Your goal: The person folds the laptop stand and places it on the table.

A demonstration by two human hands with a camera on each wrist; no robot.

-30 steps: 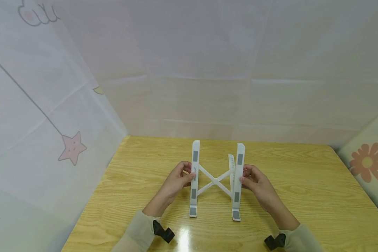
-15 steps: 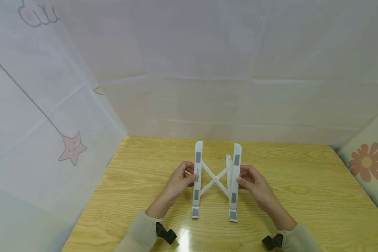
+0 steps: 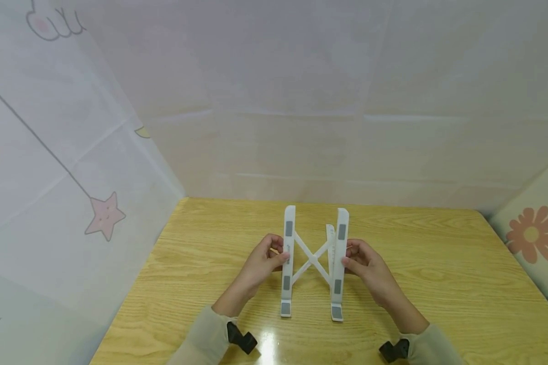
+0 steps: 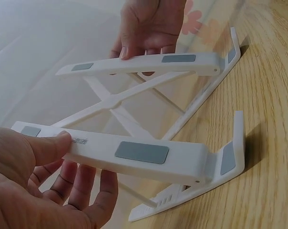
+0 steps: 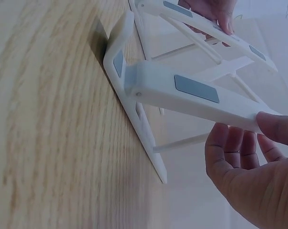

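A white folding laptop stand (image 3: 313,259) with grey pads stands unfolded on the table, its two long arms joined by an X-shaped brace. My left hand (image 3: 261,264) pinches the left arm of the stand, thumb on top and fingers curled beneath. On the other side my right hand (image 3: 372,269) grips the right arm the same way, as the right wrist view shows with the thumb (image 5: 276,125) on its upper face. Both arms are raised at a slant over flat base bars, whose upturned front lips point toward me. In the left wrist view, notches (image 4: 167,199) show along the near base bar.
The wood-grain table (image 3: 438,274) spreads around the stand. A pale cloth backdrop (image 3: 292,101) rises behind its far edge, with printed side panels bearing a pink star (image 3: 105,215) and an orange flower (image 3: 534,234). Black wrist cameras (image 3: 242,338) sit at both cuffs.
Both hands have moved inward, bringing the two arms of the laptop stand closer together and narrowing the X brace. The movement is smaller over the last half second.
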